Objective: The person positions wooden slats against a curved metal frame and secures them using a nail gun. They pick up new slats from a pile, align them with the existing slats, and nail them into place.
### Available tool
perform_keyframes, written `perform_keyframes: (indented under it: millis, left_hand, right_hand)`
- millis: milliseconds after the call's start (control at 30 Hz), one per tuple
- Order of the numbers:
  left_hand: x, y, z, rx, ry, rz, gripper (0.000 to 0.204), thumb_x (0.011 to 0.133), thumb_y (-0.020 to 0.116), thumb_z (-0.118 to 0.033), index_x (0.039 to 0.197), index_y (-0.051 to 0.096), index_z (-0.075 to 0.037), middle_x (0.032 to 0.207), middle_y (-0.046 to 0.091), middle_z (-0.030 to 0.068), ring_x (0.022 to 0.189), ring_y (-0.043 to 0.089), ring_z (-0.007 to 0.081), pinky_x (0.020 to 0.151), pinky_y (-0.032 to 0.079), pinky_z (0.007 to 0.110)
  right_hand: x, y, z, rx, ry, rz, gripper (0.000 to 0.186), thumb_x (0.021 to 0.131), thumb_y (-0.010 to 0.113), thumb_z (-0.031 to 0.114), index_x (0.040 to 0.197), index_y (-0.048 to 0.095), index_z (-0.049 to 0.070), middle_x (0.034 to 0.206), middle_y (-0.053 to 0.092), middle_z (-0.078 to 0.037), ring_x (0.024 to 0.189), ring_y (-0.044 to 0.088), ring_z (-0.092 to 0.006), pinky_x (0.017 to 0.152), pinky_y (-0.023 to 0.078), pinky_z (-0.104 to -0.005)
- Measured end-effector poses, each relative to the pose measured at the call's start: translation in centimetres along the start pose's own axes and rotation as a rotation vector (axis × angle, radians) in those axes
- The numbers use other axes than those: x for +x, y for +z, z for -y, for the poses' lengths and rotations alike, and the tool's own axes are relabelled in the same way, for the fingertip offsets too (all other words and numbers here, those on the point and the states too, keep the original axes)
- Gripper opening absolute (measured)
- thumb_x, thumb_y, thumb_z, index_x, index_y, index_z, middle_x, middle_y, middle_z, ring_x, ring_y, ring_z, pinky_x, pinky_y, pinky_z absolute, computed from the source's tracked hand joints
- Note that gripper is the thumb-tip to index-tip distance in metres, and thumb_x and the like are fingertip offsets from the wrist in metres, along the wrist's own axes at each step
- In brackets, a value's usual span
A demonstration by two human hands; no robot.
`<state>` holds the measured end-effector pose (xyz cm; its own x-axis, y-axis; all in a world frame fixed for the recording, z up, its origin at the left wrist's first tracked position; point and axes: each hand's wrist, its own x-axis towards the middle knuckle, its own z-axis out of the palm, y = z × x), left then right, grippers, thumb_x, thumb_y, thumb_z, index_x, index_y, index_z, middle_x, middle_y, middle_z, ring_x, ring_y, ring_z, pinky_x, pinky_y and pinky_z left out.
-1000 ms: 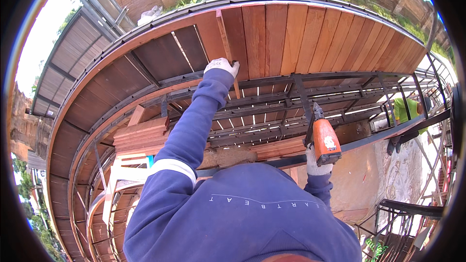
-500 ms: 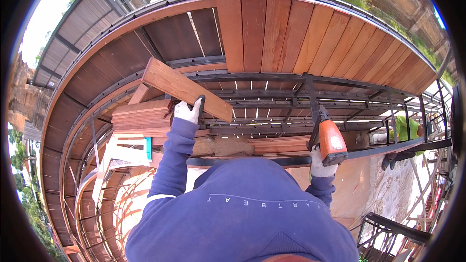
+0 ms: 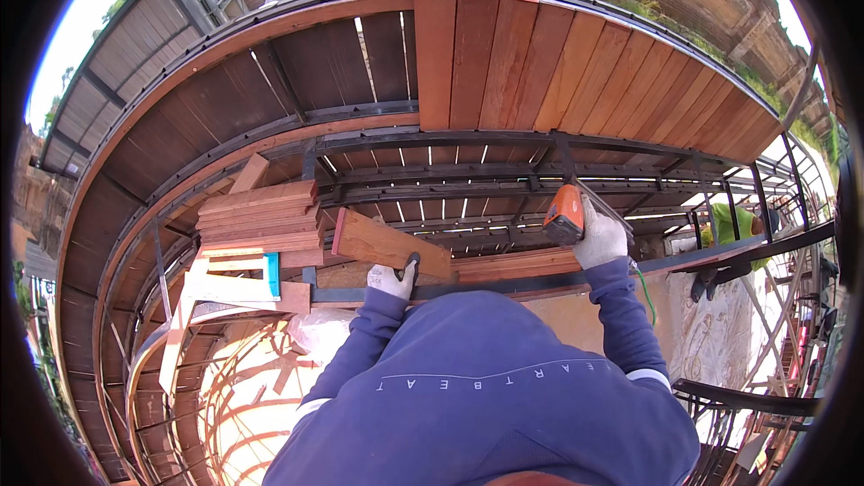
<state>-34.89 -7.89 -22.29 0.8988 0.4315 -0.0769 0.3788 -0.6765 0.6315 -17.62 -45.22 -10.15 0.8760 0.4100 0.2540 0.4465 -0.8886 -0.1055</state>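
Observation:
My left hand (image 3: 392,280), in a white glove with dark fingertips, grips the near edge of a short reddish-brown wooden board (image 3: 376,238). The board slants down to the right, close in front of my chest, and its left end looks red. On the right, my gloved right hand (image 3: 601,238) is closed around an orange and black nail gun (image 3: 565,213), whose handle the hand mostly hides. A green hose (image 3: 646,292) trails beside that forearm.
Left of the board lies a stack of wooden boards (image 3: 256,216), with a white and teal piece (image 3: 272,275) below. Black metal framing (image 3: 504,137) crosses ahead; fitted boards (image 3: 513,63) line the far side. A person in green (image 3: 733,225) is at far right.
My left hand has brought the board nearer to me and rightward. The nail gun has moved left and upward in my right hand and turned. My head view has shifted slightly.

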Motion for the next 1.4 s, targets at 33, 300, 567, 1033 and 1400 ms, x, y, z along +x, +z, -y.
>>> perform_keyframes:
  millis: [33, 300, 567, 1033, 1400]
  left_hand:
    - [0.0, -0.2, -0.4, -0.05, 0.044, -0.03, 0.044, 0.088, 0.068, -0.042, 0.098, 0.072, 0.0, 0.092, 0.071, 0.022, 0.086, 0.068, 0.0395, 0.08, 0.051, 0.048]
    - [1.3, 0.2, 1.5, -0.127, 0.072, 0.047, 0.037, 0.087, 0.072, -0.035, 0.096, 0.072, 0.0, 0.088, 0.071, 0.023, 0.083, 0.068, 0.0405, 0.077, 0.052, 0.048]
    - [0.2, -1.5, -1.1, -0.169, 0.233, 0.012, 0.029, 0.088, 0.072, -0.025, 0.095, 0.072, 0.002, 0.091, 0.073, 0.0216, 0.085, 0.069, 0.0383, 0.079, 0.051, 0.046]
    - [0.3, -1.2, -0.1, -0.085, 0.212, -0.013, 0.035, 0.089, 0.071, -0.03, 0.092, 0.072, 0.005, 0.087, 0.071, 0.0244, 0.08, 0.068, 0.0395, 0.075, 0.051, 0.048]
    - [0.4, -0.9, 0.2, -0.095, 0.235, 0.036, 0.038, 0.088, 0.071, -0.038, 0.089, 0.071, 0.0, 0.082, 0.07, 0.0221, 0.077, 0.067, 0.0405, 0.071, 0.051, 0.048]
  right_hand:
    - [-0.4, 1.2, -0.3, -0.048, 0.001, 0.032, 0.072, 0.07, 0.071, 0.012, 0.138, 0.052, 0.0, 0.076, 0.067, -0.014, 0.072, 0.068, -0.0328, 0.068, 0.052, -0.0453]
    - [-2.4, 4.1, 0.7, -0.198, 0.083, 0.146, 0.079, 0.07, 0.077, 0.031, 0.138, 0.051, -0.001, 0.082, 0.068, -0.01, 0.074, 0.069, -0.0271, 0.068, 0.052, -0.0417]
    - [-4.0, 3.3, 1.3, -0.145, 0.049, 0.151, 0.071, 0.073, 0.075, 0.029, 0.136, 0.052, 0.006, 0.09, 0.069, -0.01, 0.087, 0.066, -0.0278, 0.081, 0.049, -0.0416]
    - [-6.6, 1.1, -4.9, -0.01, -0.013, 0.116, 0.074, 0.066, 0.081, 0.03, 0.132, 0.057, 0.008, 0.092, 0.069, -0.009, 0.089, 0.066, -0.0281, 0.084, 0.048, -0.0397]
    - [-7.4, -0.3, -3.5, 0.05, 0.043, -0.092, 0.073, 0.063, 0.083, 0.032, 0.125, 0.062, 0.001, 0.087, 0.068, -0.013, 0.078, 0.062, -0.0334, 0.08, 0.048, -0.0447]
